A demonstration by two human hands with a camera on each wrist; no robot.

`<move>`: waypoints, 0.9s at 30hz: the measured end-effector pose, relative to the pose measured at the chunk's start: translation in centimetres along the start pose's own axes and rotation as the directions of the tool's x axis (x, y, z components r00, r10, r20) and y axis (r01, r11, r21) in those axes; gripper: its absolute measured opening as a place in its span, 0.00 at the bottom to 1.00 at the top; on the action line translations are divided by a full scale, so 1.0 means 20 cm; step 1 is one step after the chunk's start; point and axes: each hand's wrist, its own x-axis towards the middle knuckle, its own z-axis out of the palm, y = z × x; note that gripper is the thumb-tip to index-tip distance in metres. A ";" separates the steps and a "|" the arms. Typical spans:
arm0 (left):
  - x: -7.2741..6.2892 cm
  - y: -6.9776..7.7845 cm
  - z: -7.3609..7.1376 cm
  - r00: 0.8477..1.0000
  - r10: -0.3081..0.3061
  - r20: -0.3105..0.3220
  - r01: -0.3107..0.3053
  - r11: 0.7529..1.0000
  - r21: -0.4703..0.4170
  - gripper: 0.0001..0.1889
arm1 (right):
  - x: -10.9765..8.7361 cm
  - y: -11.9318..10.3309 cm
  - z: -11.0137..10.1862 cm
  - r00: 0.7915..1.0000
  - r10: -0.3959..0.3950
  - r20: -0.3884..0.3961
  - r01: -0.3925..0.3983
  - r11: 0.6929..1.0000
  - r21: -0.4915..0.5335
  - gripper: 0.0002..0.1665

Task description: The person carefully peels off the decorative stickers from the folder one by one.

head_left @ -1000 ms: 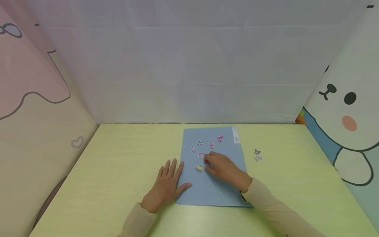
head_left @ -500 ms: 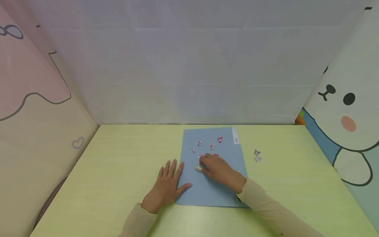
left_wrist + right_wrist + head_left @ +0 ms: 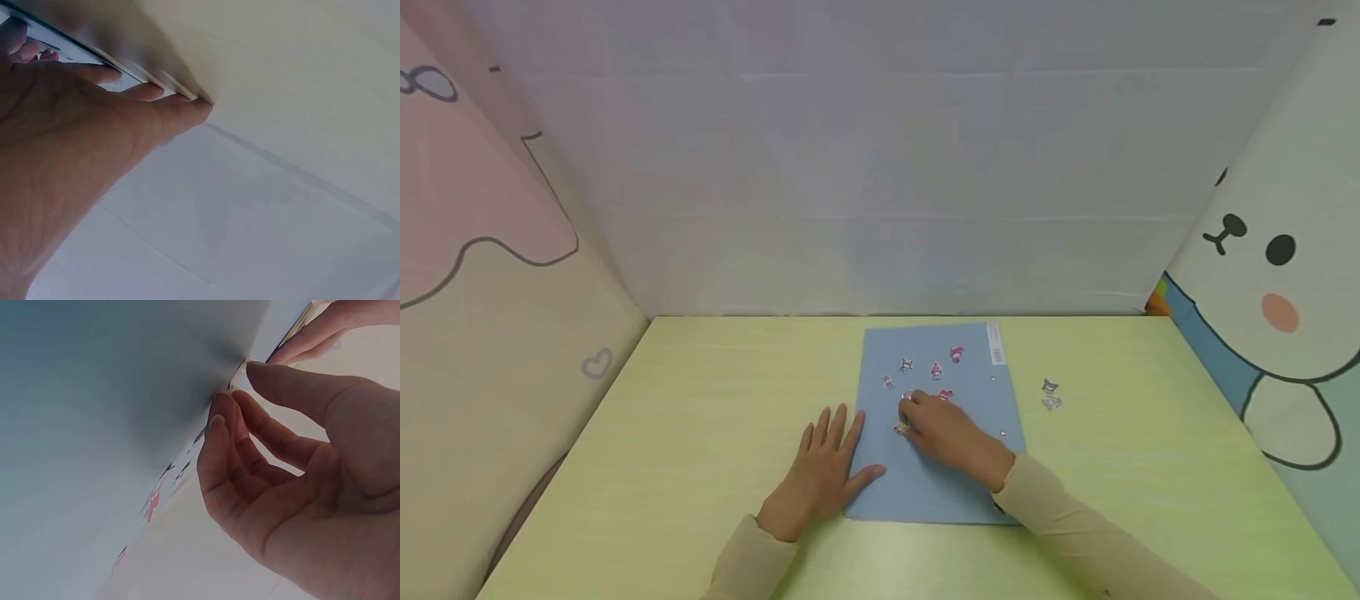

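Observation:
A blue folder [image 3: 947, 492] lies on the table with several small cartoon stickers on it. My right hand [image 3: 947, 429] is over its middle, thumb and fingertips pinching the edges of a yellowish sticker [image 3: 899, 429]. In the right wrist view this sticker [image 3: 239, 376] stands out between thumb and fingers, close to the blue surface. A pink sticker [image 3: 946, 394] lies just behind the knuckles, and another is partly hidden by the fingers. My left hand [image 3: 820, 479] rests flat with fingers spread, its thumb and fingertips at the folder's left edge.
Two loose stickers [image 3: 1051, 394] lie on the pale yellow table [image 3: 737, 392] right of the folder. A white barcode label [image 3: 996, 343] is at the folder's top right corner. A white curtain [image 3: 880, 167] closes off the back, with printed cloths on both sides.
My right hand has shifted left and slightly down to the yellowish sticker, uncovering a pink sticker and a shiny dot on the folder. My left hand stays put.

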 end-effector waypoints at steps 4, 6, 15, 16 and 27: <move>0.00 -0.02 0.05 1.000 0.003 -0.013 -0.003 1.000 0.012 0.42 | 0.00 0.00 0.01 1.000 -0.004 -0.013 0.003 1.000 -0.021 0.09; 0.00 -0.01 0.03 1.000 -0.010 0.006 0.010 1.000 0.015 0.43 | 0.00 0.00 0.02 1.000 -0.016 -0.026 0.015 0.999 -0.032 0.09; 0.00 -0.01 0.02 1.000 0.008 -0.001 -0.008 1.000 -0.015 0.43 | -0.01 -0.01 0.00 0.999 -0.044 -0.029 0.043 0.999 -0.014 0.10; 0.00 -0.01 0.01 1.000 0.003 0.006 -0.003 1.000 -0.016 0.43 | -0.01 -0.02 0.00 0.999 -0.044 -0.027 0.044 0.999 -0.013 0.10; 0.00 0.01 -0.01 0.999 -0.016 0.036 0.017 1.000 -0.010 0.42 | -0.02 -0.02 -0.01 0.997 -0.064 -0.040 0.065 0.998 0.019 0.07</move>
